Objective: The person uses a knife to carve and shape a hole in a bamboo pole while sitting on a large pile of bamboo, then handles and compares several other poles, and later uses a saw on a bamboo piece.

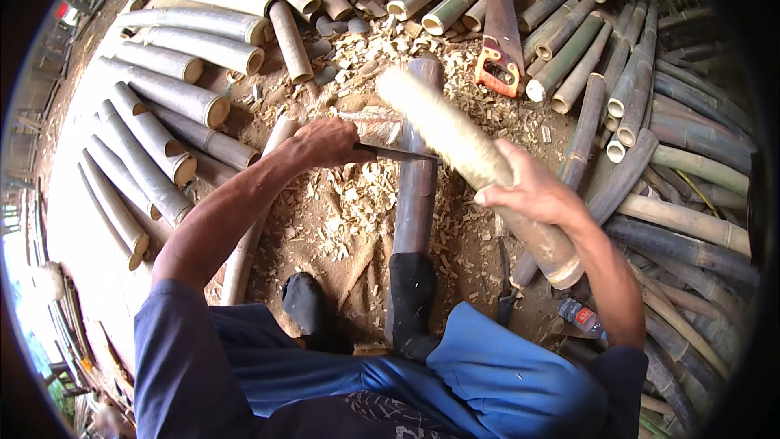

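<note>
Two hands are shown at work over a bamboo pole (416,187) laid lengthwise on chip-strewn ground and pinned at its near end by a dark-socked foot (410,293). The left hand (325,143) is clenched around the handle of a dark blade (398,153), whose edge is set crosswise against the pole; the right hand (532,191) is wrapped around a bamboo club (471,158), raised and blurred at its pale far end, just above the blade. Several risks may be judged from this arrangement: a club blow landing off the blade's back could be deflected toward the left knuckles, which lie just beside the strike point — and a blade driven through suddenly could run down the pole toward the pinning foot. The round pole might also roll under a skewed blow, since it is steadied only by that foot. Loose shavings (349,203) underfoot offer poor footing. A hand saw (500,41) with an orange handle rests on stacked culms (187,89) well apart, and a plastic bottle (581,315) lies near the right knee — neither is within the swing
</note>
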A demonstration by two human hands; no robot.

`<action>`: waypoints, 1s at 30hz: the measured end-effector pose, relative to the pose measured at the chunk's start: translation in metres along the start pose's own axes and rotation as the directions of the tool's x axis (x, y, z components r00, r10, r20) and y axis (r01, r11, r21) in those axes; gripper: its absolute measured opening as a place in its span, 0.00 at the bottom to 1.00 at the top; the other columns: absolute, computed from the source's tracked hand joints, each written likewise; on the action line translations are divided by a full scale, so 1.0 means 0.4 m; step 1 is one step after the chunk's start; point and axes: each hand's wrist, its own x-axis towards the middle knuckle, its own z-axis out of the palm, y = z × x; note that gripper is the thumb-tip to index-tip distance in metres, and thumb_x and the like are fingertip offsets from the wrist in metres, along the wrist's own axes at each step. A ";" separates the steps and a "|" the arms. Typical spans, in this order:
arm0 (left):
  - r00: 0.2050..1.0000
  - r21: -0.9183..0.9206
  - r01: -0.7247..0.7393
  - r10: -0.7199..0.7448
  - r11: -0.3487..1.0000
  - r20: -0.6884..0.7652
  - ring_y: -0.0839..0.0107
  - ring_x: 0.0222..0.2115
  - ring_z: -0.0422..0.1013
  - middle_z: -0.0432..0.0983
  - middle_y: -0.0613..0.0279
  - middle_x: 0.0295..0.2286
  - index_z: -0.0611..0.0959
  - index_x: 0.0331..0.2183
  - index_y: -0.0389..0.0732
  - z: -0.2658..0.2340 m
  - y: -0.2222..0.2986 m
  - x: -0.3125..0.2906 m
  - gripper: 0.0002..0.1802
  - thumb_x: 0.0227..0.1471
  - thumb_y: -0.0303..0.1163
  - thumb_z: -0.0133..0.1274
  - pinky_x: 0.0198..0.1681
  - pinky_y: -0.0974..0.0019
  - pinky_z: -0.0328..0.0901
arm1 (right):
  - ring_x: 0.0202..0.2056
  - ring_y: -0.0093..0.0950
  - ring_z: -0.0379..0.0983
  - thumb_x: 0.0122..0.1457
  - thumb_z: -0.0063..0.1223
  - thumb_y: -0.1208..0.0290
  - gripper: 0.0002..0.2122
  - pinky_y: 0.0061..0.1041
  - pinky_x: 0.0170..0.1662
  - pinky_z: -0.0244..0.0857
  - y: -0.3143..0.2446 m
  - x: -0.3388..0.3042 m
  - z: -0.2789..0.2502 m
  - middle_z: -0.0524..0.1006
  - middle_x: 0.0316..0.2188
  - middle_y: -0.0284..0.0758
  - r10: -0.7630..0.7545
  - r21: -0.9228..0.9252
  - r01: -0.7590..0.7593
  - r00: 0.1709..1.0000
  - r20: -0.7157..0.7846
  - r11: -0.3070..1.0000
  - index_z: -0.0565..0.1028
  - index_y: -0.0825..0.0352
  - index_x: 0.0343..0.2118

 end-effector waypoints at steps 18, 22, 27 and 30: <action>0.993 -0.072 0.077 -0.070 0.994 0.092 0.75 0.11 0.56 0.66 0.73 0.13 0.84 0.24 0.45 0.003 0.023 -0.018 0.29 0.59 0.61 0.51 0.16 0.63 0.60 | 0.50 0.32 0.72 0.46 0.70 0.62 0.40 0.32 0.56 0.66 0.027 0.041 -0.001 0.73 0.51 0.44 -0.146 0.390 0.182 0.982 -0.119 0.903 0.61 0.74 0.60; 0.898 0.097 -0.138 0.166 0.986 -0.408 0.69 0.18 0.64 0.70 0.65 0.21 0.77 0.30 0.47 0.078 0.046 -0.104 0.19 0.63 0.51 0.50 0.22 0.59 0.63 | 0.47 0.28 0.71 0.46 0.69 0.66 0.38 0.29 0.52 0.67 0.060 -0.002 0.023 0.73 0.46 0.38 -0.093 0.501 0.268 0.933 -0.346 0.823 0.62 0.72 0.59; 0.893 0.052 -0.116 0.127 0.992 -0.433 0.60 0.32 0.75 0.73 0.60 0.31 0.82 0.43 0.48 0.081 0.149 -0.224 0.25 0.44 0.49 0.66 0.36 0.55 0.69 | 0.43 0.26 0.71 0.47 0.65 0.70 0.34 0.28 0.48 0.69 0.117 -0.035 0.050 0.73 0.44 0.36 0.018 0.584 0.226 0.925 -0.381 0.780 0.63 0.68 0.58; 0.919 0.060 -0.103 0.118 0.993 -0.376 0.60 0.27 0.75 0.71 0.60 0.28 0.81 0.40 0.49 0.131 0.138 -0.238 0.23 0.45 0.49 0.67 0.31 0.56 0.70 | 0.41 0.25 0.72 0.47 0.65 0.69 0.33 0.28 0.44 0.71 0.126 -0.039 0.069 0.73 0.42 0.36 0.055 0.612 0.169 0.943 -0.329 0.772 0.64 0.69 0.57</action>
